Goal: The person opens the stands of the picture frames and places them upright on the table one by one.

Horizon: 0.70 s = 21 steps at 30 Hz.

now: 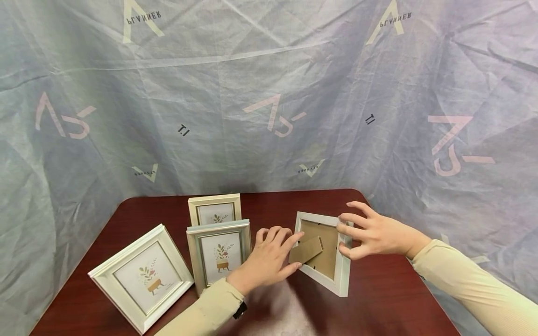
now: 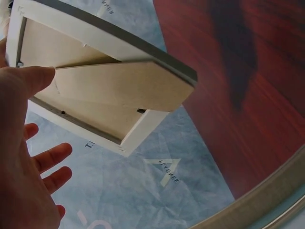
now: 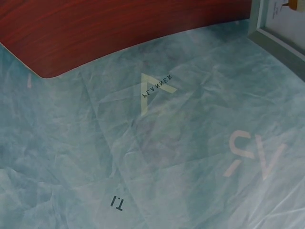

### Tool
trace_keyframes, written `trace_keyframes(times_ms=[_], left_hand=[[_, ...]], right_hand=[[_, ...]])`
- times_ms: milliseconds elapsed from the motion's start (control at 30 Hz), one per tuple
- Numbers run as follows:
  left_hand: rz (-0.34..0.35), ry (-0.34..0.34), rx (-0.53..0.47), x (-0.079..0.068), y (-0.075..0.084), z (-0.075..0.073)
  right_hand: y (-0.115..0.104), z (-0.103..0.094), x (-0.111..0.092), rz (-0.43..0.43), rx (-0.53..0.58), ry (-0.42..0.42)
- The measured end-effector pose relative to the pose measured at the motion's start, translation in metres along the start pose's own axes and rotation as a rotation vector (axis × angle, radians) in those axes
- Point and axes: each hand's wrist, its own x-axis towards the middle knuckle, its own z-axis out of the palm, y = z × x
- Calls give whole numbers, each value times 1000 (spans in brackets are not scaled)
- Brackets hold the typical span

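A white picture frame is tilted between my hands, its brown backing toward me. A cardboard easel stand angles out from that backing. My left hand holds the frame's left side. In the left wrist view the thumb lies over the back beside the stand, the lower fingers are loosely bent off the frame, and the index finger is mostly hidden. With bent, spread fingers, my right hand grips the right edge; the uppermost finger is lifted. The right wrist view does not show this hand.
Left of my hands stand a cream frame, a silvery frame and a pale gold frame partly behind it, each with a plant print. The dark red table meets a grey printed cloth at its back edge.
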Motion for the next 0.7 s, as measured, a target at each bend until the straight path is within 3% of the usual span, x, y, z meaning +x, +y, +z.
trace_keyframes(times_ms=[467, 700], left_hand=[[-49, -113, 37, 3, 2, 21], [-78, -131, 13, 5, 3, 29]], right_hand=[[-2, -3, 3, 5, -18, -7], [-3, -2, 5, 12, -33, 20]])
